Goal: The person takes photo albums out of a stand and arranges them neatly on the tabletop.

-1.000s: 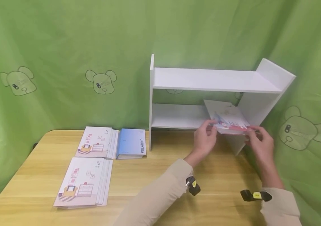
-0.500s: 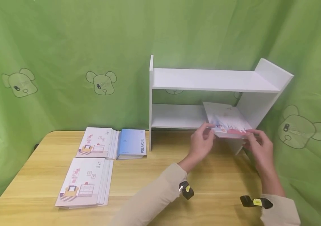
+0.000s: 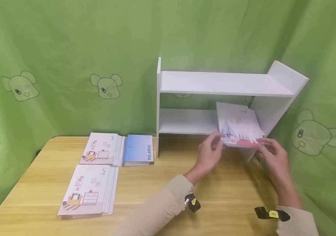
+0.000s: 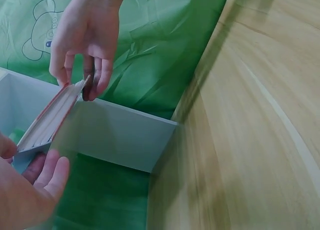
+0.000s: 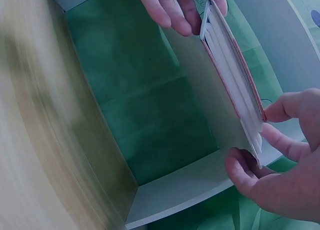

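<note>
Both hands — left, right — pinch the booklets by their ends; a loose grip could fan them against the shelf.

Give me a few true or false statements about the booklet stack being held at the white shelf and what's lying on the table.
1. Both hands hold the booklet stack. True: left hand and right hand pinch its ends.
2. The stack lies on the top board of the white shelf. False: it is at the lower opening.
3. A blue Polaroid album lies on the table. True.
4. The album stands inside the shelf. False: it lies left of it.
</note>
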Tool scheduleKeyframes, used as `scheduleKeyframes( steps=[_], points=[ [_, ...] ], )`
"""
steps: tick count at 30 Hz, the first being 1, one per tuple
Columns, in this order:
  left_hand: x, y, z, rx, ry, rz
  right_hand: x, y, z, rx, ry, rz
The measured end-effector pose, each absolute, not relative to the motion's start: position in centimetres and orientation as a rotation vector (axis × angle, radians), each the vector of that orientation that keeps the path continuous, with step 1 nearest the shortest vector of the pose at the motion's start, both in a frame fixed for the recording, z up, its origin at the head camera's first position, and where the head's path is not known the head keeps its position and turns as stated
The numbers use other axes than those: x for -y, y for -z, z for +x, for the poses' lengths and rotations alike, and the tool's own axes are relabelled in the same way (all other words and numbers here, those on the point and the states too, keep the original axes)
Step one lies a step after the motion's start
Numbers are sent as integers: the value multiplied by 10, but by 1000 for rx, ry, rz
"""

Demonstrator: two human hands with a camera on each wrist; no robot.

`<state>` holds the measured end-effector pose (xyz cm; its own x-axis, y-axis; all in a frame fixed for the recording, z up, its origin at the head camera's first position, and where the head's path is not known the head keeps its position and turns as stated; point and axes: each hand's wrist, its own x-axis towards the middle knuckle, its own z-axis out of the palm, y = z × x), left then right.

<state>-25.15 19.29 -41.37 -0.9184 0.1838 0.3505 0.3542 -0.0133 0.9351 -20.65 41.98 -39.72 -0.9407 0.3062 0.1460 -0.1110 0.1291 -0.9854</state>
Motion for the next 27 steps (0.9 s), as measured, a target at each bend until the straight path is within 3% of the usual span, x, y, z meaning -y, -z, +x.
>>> scheduleKeyframes(
  steps=[27],
  points=[
    [-188, 418, -247, 2187, 2063, -654, -431, 397, -213, 2197, -1906, -175]
  ],
)
